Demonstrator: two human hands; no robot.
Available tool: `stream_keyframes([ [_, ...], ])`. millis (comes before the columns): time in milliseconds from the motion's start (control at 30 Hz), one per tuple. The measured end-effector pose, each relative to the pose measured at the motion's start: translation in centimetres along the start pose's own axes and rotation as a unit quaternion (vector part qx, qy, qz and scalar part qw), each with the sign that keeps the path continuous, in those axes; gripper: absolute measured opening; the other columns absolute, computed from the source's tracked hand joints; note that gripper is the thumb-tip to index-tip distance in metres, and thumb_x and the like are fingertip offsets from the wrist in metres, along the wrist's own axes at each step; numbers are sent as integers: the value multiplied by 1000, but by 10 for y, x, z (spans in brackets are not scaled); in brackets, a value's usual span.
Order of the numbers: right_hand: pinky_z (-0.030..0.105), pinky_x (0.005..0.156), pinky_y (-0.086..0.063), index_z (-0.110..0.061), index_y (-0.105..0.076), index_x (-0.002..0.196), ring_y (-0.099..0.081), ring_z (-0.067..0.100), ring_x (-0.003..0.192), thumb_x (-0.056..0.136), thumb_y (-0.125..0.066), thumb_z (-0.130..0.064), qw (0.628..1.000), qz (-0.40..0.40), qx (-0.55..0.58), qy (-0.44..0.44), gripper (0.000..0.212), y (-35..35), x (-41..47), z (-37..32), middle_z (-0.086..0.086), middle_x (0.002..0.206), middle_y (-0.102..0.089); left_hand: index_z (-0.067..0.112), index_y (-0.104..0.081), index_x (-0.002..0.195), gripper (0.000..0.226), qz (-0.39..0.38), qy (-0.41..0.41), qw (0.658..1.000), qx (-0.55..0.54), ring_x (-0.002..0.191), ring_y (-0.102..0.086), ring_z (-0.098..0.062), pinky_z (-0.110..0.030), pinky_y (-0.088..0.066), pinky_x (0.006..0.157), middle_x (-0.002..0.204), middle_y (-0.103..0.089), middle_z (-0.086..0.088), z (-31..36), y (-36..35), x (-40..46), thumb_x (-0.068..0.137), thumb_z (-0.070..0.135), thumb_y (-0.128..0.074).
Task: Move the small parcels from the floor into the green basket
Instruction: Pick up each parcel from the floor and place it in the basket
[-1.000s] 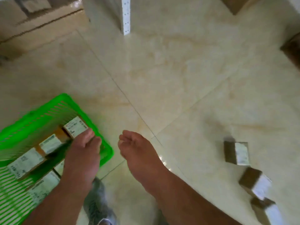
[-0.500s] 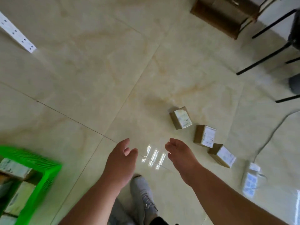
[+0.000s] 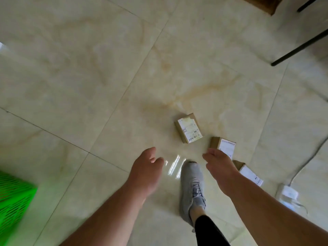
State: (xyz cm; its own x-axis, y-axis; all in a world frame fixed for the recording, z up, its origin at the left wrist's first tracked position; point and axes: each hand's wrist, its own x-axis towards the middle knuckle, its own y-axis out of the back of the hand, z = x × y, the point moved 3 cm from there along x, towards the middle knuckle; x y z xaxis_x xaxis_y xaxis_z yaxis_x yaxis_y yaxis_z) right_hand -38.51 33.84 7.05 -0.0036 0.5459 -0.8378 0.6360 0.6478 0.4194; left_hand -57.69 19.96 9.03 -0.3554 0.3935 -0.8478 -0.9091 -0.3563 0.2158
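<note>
Three small brown parcels with white labels lie on the tiled floor right of centre: one [image 3: 188, 128] farthest, a second [image 3: 224, 146] just beyond my right hand, a third [image 3: 249, 173] partly hidden behind my right wrist. My right hand [image 3: 219, 164] hovers empty with fingers loosely apart, close above the second parcel. My left hand [image 3: 147, 167] is empty too, fingers apart, held over bare floor left of the parcels. The green basket [image 3: 12, 197] shows only a blurred corner at the lower left edge.
My grey shoe [image 3: 192, 185] stands between my hands. A white power adapter [image 3: 288, 194] with a cable lies at the right. Black furniture legs [image 3: 300, 48] and a brown box [image 3: 264, 4] sit at the top right.
My left hand left the basket's parcels and both hands swung right towards the three floor parcels. The view turned right, pushing the basket to the left edge. My foot stepped forward.
</note>
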Motion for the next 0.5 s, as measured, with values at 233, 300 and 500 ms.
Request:
stream_keyframes([
  [233, 52, 99, -51, 2, -58, 127, -55, 47, 124, 98, -47, -18, 993, -28, -113, 6, 36, 18, 107, 6, 28, 136, -56, 21, -42, 153, 54, 10, 36, 999, -10, 139, -49, -19, -22, -30, 98, 156, -48, -4, 7, -82, 80, 99, 24, -50],
  [300, 47, 88, -53, 0, -54, 133, -56, 48, 123, 95, -48, -19, 993, -32, -113, 0, 42, 17, 133, 8, 29, 135, -56, 21, -41, 153, 55, 14, 43, 999, -18, 140, -47, -20, -23, -30, 98, 157, -47, -3, 9, -100, 104, 99, 23, -50],
  [500, 31, 79, -46, -16, -39, 150, -61, 31, 112, 97, -50, -20, 990, -32, -137, 8, 55, 9, 194, 10, 15, 140, -56, 17, -39, 154, 58, 10, 57, 998, -24, 141, -46, -21, -24, -32, 101, 157, -46, -6, 6, -145, 159, 98, 21, -49],
])
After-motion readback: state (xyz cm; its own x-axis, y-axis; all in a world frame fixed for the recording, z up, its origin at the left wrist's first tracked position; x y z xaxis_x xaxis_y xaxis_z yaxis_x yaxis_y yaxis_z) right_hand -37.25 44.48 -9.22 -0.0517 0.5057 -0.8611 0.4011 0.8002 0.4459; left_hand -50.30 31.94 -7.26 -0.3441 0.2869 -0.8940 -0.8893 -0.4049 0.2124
